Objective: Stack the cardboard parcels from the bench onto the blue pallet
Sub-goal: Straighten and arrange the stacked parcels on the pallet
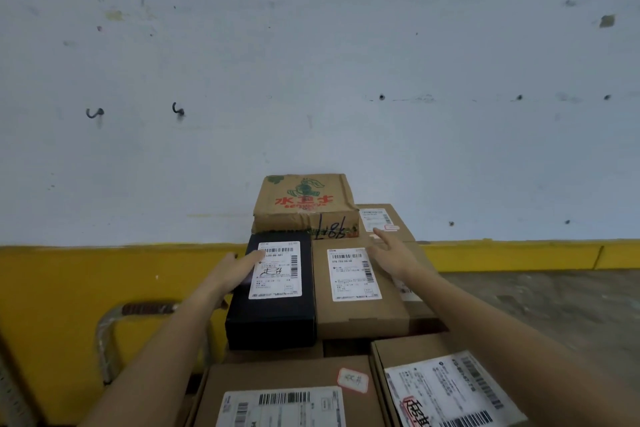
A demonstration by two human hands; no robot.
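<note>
Left hand (pixel 239 269) on black parcel (pixel 273 319), left edge — right hand (pixel 388 253) hovers, spread.

- Left hand (pixel 239 269): is lying flat, fingers straight, on the black parcel (pixel 273 319), with its fingertips touching the white label.
- Right hand (pixel 389 251): is reaching with fingers spread over the far edge of the brown parcel (pixel 360 314). This parcel is sitting between the hands, touching the black one.
- Printed carton (pixel 304 204): is resting beyond both hands.
- Two labelled parcels (pixel 287 388): are lying beneath the forearms.
- Metal handle (pixel 110 322): is standing left of the left forearm.
</note>
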